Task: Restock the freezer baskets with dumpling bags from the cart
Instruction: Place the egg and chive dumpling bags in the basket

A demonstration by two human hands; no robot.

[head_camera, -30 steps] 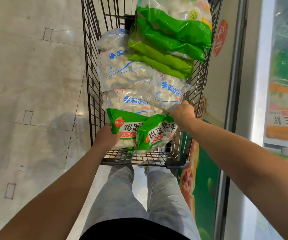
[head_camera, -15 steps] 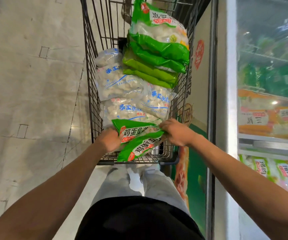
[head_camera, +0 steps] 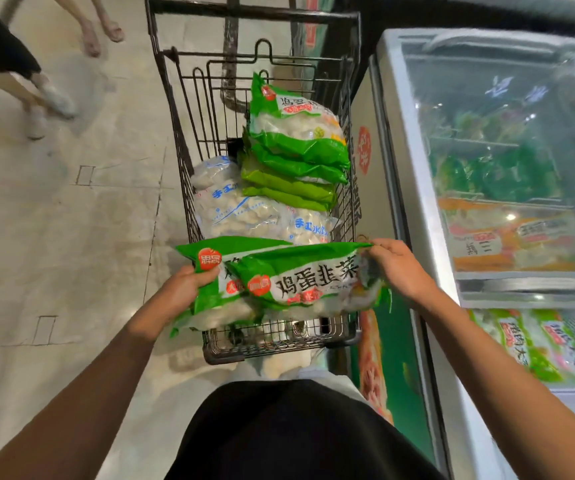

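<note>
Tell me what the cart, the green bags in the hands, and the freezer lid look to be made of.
Cart: dark metal wire, judging by the thin welded grid; finish dull, perhaps coated.
Green bags: thin printed plastic film, glossy and crinkled, with a clear part showing pale dumplings; the left hand and right hand grip them.
Freezer lid: apparently glass, see-through with light reflections, in a pale frame, probably plastic or painted metal.

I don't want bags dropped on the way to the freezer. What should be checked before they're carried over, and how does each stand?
1. Left hand grips the rear green bag at its left edge: ok.
2. Right hand pinches the front green bag at its right end: ok.
3. Both bags lifted above the cart rim: ok.
4. Freezer lid open over the target basket: cannot tell.
5. Room in the basket: cannot tell.
</note>
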